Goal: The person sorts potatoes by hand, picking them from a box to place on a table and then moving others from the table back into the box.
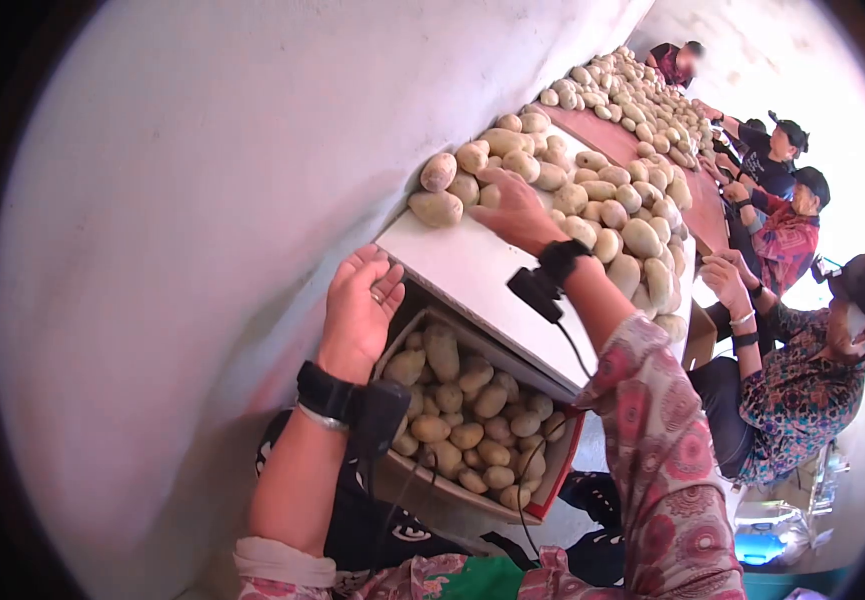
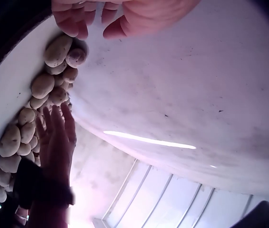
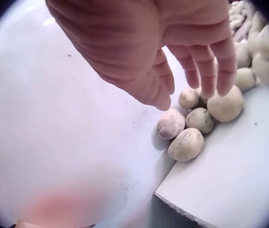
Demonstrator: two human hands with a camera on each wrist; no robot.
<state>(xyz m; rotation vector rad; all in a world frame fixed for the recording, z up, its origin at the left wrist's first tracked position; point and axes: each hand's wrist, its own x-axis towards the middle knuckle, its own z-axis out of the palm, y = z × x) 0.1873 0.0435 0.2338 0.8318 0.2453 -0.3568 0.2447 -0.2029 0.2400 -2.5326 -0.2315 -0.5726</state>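
My right hand [image 1: 521, 212] reaches over the near end of a pile of potatoes [image 1: 641, 238] on a white board [image 1: 473, 268]. In the right wrist view its fingers [image 3: 205, 71] point down at several potatoes, loosely bent, with nothing gripped. Close by the board's corner is my left hand [image 1: 355, 315], palm up and fingers slightly bent, holding nothing. Below it stands a cardboard box [image 1: 565, 460] with a red edge, filled with potatoes [image 1: 468, 435]. A potato [image 1: 437, 209] lies at the board's wall-side edge.
A white wall [image 1: 203, 200] runs along the left of the board. Farther off, more potatoes [image 1: 643, 95] cover a reddish-brown surface [image 1: 593, 135]. Several people sit along the right side; the nearest person [image 1: 803, 400] wears a patterned shirt. A cable [image 1: 578, 350] hangs from my right wrist.
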